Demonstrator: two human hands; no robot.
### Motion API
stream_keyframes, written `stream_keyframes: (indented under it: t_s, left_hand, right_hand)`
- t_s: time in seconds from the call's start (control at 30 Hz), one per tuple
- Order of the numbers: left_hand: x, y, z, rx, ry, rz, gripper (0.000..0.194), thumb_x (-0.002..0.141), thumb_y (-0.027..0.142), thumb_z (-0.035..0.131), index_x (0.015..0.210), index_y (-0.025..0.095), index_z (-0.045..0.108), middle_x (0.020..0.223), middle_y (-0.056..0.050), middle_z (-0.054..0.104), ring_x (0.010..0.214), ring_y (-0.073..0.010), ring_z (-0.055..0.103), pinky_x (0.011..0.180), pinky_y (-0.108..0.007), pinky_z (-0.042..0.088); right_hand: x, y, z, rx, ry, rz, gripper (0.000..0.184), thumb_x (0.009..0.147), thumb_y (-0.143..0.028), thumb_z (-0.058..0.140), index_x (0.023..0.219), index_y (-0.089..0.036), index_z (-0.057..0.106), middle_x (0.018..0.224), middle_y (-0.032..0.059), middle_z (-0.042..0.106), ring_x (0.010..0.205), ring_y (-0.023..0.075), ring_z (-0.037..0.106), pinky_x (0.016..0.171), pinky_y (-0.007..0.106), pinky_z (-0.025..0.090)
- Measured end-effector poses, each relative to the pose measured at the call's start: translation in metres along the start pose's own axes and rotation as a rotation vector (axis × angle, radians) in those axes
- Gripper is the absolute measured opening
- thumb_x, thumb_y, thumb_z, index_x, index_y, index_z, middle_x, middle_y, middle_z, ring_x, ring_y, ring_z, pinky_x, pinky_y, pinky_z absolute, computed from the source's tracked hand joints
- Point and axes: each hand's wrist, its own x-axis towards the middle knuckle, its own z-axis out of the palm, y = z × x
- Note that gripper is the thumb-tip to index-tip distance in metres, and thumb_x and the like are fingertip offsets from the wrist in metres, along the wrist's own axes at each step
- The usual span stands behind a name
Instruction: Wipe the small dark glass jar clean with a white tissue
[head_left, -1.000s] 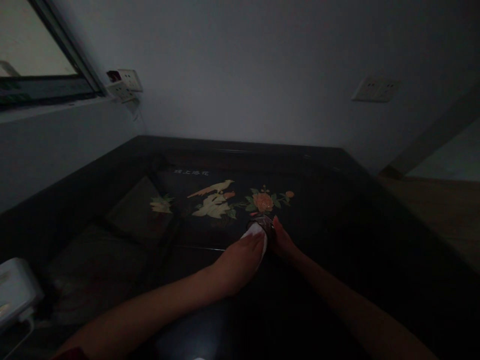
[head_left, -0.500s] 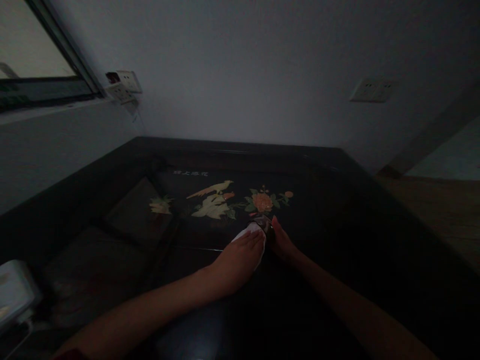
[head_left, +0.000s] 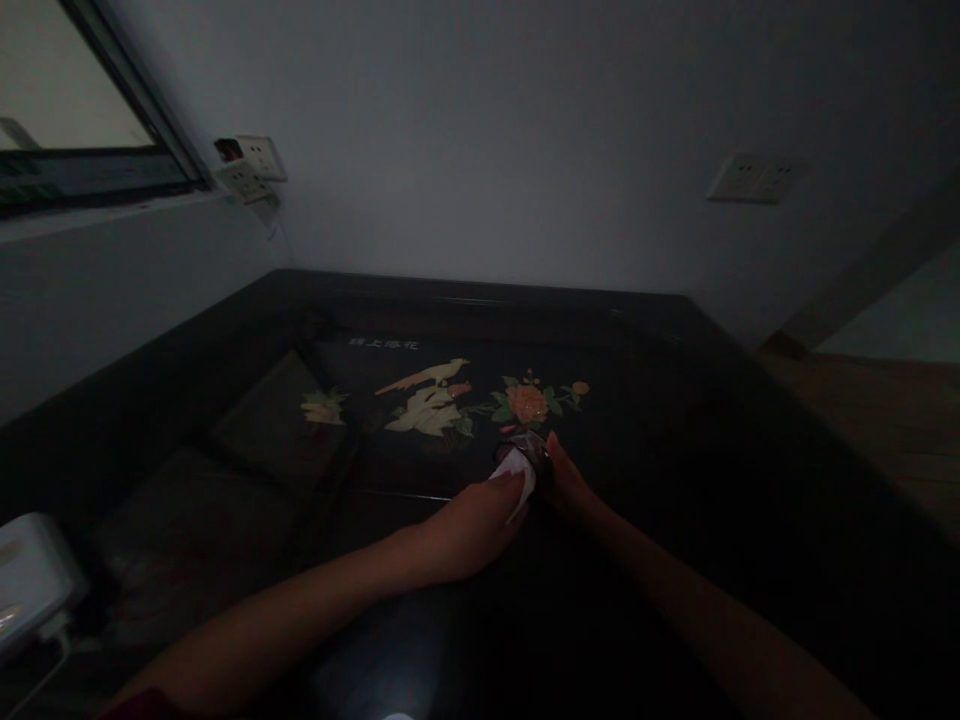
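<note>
A dark brown, glossy, rounded vessel with a ring-like rim (head_left: 534, 446) is held above the black tabletop (head_left: 600, 560), tilted, its rim toward the left grip (head_left: 474, 525). Faint highlights show on its surface; its far side is hidden by the right grip (head_left: 568, 488) and too dark to read. A crumpled white wipe (head_left: 519, 466), soft and thin, is bunched in the left grip and pressed against the vessel's near rim, one edge hanging below the fingers. Whether it is cloth or paper is unclear.
</note>
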Motion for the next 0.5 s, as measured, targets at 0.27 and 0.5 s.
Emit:
stream_keyframes:
  t_s: [0.27,0.5]
  left_hand:
    - [0.003,-0.007,0.019,0.334,0.068,0.133,0.034,0.087,0.009,0.039,0.118,0.004,0.051,0.115,-0.018,0.062,0.109,-0.024,0.06,0.096,-0.032,0.047]
    - [0.003,-0.014,0.022,0.553,0.189,0.273,0.037,0.088,0.008,0.038,0.123,0.003,0.049,0.126,-0.018,0.058,0.122,-0.0234,0.052,0.107,-0.036,0.037]
  right_hand:
    - [-0.001,0.004,-0.005,-0.052,-0.02,-0.017,0.06,0.079,-0.069,0.047,0.115,-0.022,0.058,0.103,0.0074,0.068,0.095,0.0237,0.064,0.086,0.036,0.048]
    - [0.001,0.006,-0.007,-0.067,-0.023,-0.064,0.06,0.079,-0.068,0.048,0.115,-0.021,0.059,0.104,0.0072,0.068,0.103,0.0252,0.061,0.09,0.039,0.047]
